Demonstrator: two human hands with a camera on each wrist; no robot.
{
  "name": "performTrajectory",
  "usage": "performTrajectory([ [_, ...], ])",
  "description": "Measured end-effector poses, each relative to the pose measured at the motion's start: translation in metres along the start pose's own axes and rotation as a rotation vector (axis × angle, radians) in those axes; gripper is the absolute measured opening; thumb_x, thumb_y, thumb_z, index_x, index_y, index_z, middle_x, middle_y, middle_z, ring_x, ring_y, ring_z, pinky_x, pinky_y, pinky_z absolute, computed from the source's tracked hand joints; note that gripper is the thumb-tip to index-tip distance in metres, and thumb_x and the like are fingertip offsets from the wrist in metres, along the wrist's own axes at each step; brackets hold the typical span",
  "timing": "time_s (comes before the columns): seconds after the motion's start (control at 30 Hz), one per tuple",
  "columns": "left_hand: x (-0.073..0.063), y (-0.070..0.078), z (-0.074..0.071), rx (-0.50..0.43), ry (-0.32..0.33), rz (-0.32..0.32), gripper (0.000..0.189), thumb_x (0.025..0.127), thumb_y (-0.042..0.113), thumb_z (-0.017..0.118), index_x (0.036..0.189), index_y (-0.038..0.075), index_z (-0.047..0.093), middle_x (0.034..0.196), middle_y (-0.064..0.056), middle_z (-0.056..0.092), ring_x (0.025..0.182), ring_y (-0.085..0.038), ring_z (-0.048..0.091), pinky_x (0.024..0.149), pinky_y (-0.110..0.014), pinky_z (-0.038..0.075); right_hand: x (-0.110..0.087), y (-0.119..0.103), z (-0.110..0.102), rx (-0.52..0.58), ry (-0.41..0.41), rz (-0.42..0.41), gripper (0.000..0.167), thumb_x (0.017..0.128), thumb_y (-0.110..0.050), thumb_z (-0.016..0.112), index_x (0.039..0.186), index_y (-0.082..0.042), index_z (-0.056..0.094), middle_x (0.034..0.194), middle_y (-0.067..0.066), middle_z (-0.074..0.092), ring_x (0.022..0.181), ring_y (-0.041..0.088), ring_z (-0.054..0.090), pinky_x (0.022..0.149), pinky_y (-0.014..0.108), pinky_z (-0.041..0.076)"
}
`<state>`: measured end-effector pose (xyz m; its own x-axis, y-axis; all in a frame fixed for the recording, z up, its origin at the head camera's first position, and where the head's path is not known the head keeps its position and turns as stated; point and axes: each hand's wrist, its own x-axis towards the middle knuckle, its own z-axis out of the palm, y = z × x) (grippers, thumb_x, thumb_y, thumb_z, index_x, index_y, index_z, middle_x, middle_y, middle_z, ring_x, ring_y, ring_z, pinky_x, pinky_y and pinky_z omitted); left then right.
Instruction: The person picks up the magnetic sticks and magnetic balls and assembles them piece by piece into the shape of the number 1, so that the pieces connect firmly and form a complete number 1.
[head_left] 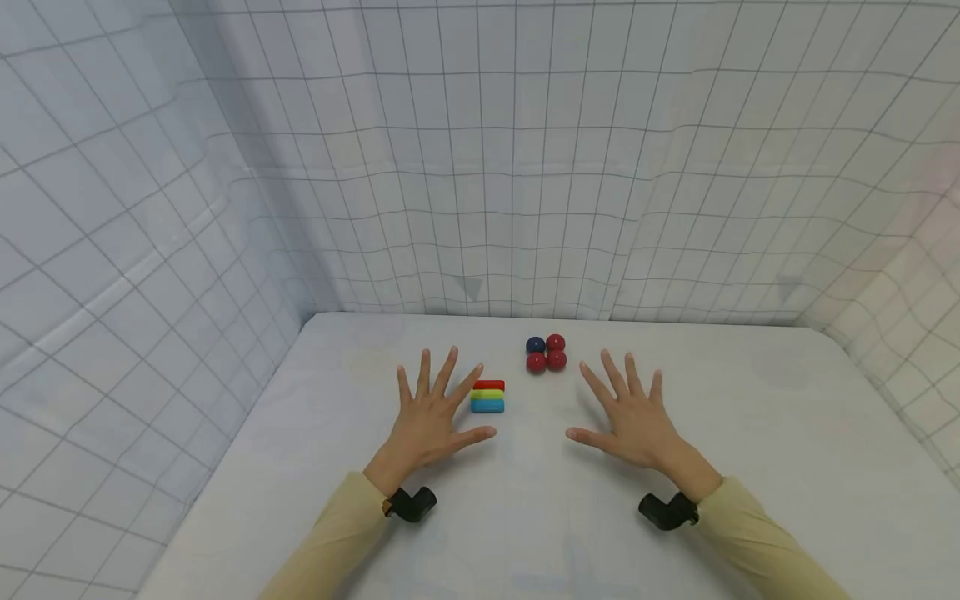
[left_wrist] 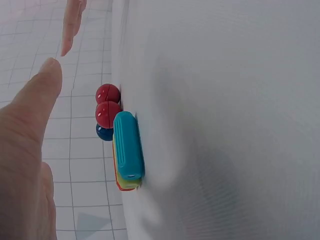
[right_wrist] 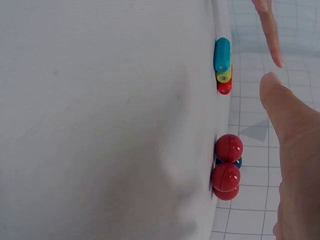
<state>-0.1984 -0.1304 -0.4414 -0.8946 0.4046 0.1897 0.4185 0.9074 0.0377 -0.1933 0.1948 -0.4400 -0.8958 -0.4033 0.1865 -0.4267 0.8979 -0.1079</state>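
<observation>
My left hand (head_left: pixel 427 421) is spread above the white table with straight fingers and holds nothing. Close to its index finger and thumb lie a red bar (head_left: pixel 489 384), a yellow-green bar (head_left: pixel 487 394) and a blue bar (left_wrist: pixel 128 145), side by side. My right hand (head_left: pixel 636 421) is likewise spread, with nothing in it. Beyond and to the left of its fingertips, a dark blue ball (head_left: pixel 536 345) sits in a tight cluster with several red balls (head_left: pixel 557 359). In the right wrist view the red balls (right_wrist: pixel 226 177) partly hide the blue one.
The white table (head_left: pixel 525 517) ends at the back against a white grid-patterned curtain (head_left: pixel 480 167). Similar gridded cloth (head_left: pixel 112 292) hangs along the left side and the right side. A black wrist device (head_left: pixel 411 504) is worn on the left wrist, another device (head_left: pixel 667 510) on the right.
</observation>
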Motion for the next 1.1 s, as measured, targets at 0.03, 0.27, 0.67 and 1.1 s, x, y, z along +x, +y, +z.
performTrajectory([
  [0.03, 0.0, 0.0, 0.001, 0.007, 0.006, 0.005, 0.093, 0.078, 0.081, 0.039, 0.152, 0.033, 0.012, 0.158, -0.007, -0.005, 0.139, -0.043, -0.009, 0.101, -0.068, -0.005, 0.001, 0.0, 0.001, 0.0, 0.008, -0.004, 0.095, 0.08, -0.076, 0.046, 0.153, -0.021, 0.018, 0.156, 0.016, 0.008, 0.138, 0.045, 0.0, 0.097, 0.073, 0.003],
  [0.27, 0.003, -0.002, 0.006, -0.035, 0.054, 0.041, 0.093, 0.08, 0.077, 0.044, 0.153, 0.025, 0.017, 0.157, -0.011, 0.004, 0.141, -0.037, 0.002, 0.109, -0.057, 0.003, 0.01, -0.002, 0.005, 0.083, 0.062, -0.016, 0.09, 0.083, -0.073, 0.047, 0.152, -0.02, 0.023, 0.154, 0.017, 0.02, 0.138, 0.042, 0.016, 0.102, 0.067, 0.014],
  [0.67, 0.009, 0.004, 0.013, -0.219, 0.154, 0.046, 0.089, 0.079, 0.064, 0.063, 0.148, 0.018, 0.032, 0.15, -0.013, 0.027, 0.137, -0.032, 0.021, 0.109, -0.05, 0.016, 0.025, -0.003, 0.01, 0.24, 0.179, -0.001, 0.076, 0.087, -0.055, 0.059, 0.143, -0.008, 0.039, 0.141, 0.019, 0.041, 0.126, 0.037, 0.041, 0.096, 0.057, 0.036],
  [1.1, 0.016, 0.014, 0.024, -0.312, 0.208, -0.045, 0.067, 0.072, 0.045, 0.08, 0.128, 0.017, 0.056, 0.125, -0.008, 0.049, 0.113, -0.026, 0.045, 0.094, -0.041, 0.039, 0.046, 0.005, 0.018, 0.345, 0.167, 0.058, 0.071, 0.086, -0.057, 0.06, 0.139, -0.011, 0.047, 0.134, 0.014, 0.049, 0.119, 0.033, 0.049, 0.086, 0.054, 0.046],
])
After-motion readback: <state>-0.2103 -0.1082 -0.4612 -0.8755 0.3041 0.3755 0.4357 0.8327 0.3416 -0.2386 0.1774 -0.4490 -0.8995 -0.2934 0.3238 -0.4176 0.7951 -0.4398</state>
